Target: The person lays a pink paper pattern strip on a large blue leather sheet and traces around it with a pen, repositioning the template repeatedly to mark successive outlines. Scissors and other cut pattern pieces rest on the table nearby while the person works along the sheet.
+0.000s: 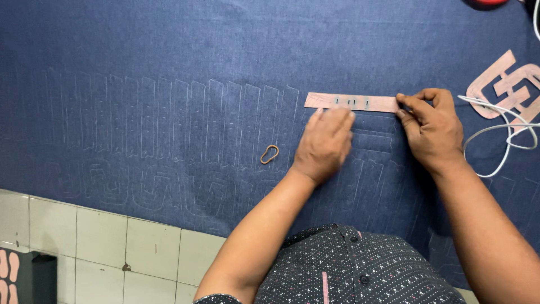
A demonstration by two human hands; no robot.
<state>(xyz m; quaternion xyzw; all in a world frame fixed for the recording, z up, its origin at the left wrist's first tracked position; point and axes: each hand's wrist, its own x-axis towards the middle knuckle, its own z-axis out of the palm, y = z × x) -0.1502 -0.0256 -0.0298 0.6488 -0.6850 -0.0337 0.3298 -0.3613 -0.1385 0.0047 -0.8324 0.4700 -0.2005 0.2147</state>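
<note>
Nearest us, below our patterned shirt (360,270), a strip of pale tiled floor (112,247) shows past the edge of the dark blue denim cloth (169,56) spread out flat. The cloth carries rows of faint chalk outlines, tall narrow shapes side by side.

Further up, a small tan rubber band (269,153) lies loose on the cloth, just left of our left hand (323,143). That hand is flat and released, palm down, its fingertips touching the lower edge of a long pinkish cardboard strip (351,102) with small slots cut in it. Our right hand (430,126) pinches the right end of the strip between thumb and fingers, holding it down on the cloth.

Beyond the right hand, a white cable (495,129) loops over the cloth, and 2 or so pinkish cut-out pattern pieces (503,84) lie at the far right.

We judge the main risk is the strip sliding: only 1 end is pinched and the left hand merely rests, so a nudge could skew it against the chalk lines. The cable near our right wrist could also snag.
</note>
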